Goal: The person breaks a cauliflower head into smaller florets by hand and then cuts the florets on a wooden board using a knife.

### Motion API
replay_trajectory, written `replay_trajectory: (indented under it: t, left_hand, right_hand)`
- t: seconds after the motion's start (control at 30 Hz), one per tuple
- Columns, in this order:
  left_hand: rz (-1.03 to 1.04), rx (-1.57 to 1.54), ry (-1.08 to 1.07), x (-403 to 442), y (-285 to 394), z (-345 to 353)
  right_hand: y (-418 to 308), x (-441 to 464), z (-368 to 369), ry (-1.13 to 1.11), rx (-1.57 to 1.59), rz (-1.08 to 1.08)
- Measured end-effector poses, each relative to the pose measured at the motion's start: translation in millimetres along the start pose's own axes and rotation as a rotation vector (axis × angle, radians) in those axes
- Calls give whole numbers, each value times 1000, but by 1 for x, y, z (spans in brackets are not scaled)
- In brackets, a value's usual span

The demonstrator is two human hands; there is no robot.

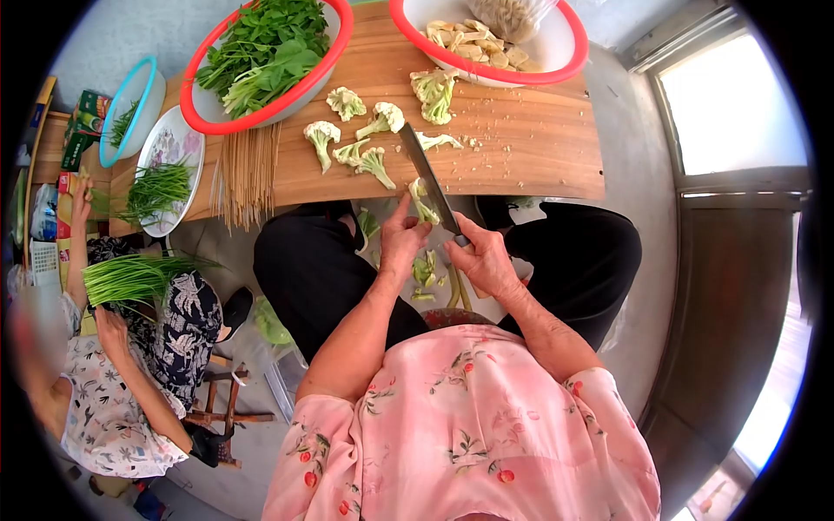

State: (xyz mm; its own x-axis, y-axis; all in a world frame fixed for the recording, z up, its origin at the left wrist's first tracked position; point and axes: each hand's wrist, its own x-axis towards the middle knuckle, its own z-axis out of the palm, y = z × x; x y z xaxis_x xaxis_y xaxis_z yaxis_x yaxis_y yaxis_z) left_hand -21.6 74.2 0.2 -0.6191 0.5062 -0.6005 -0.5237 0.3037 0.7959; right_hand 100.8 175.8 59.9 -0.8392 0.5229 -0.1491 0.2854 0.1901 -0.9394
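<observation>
My right hand (485,259) is wrapped round the handle of a kitchen knife (425,169), its long blade pointing up and away over the table edge. In my left hand (405,240) a cauliflower floret (423,201) is pinched by the fingertips, close beside the blade. Several cut florets lie on the wooden table just beyond, among them a floret (321,141) at the left and a larger piece (433,94) further back. Crumbs of cauliflower are scattered to the right of the knife. Cauliflower trimmings (424,269) lie below, between my knees.
On the wooden table (556,139) stand a red-rimmed bowl (341,39) of leafy greens, another red-rimmed bowl (569,65) of pale slices, wooden skewers (246,174) and a plate (193,137) of cut green stalks. At left a co-worker (122,382) holds long green stalks (135,278).
</observation>
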Motion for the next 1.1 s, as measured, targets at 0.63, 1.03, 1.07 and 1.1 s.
replay_trajectory:
  t: [0.63,1.03,1.07,1.1]
  left_hand:
    - [115,10,-34,3,-11,9]
    - [375,511,137,-1,-3,18]
    - [406,541,142,0,-5,18]
    - [404,538,144,2,-5,18]
  right_hand:
    - [-2,28,10,-39,-11,1]
    - [4,32,14,-41,-98,-33]
    - [1,31,14,-38,-101,-22]
    - [0,32,15,-35,-103,-11]
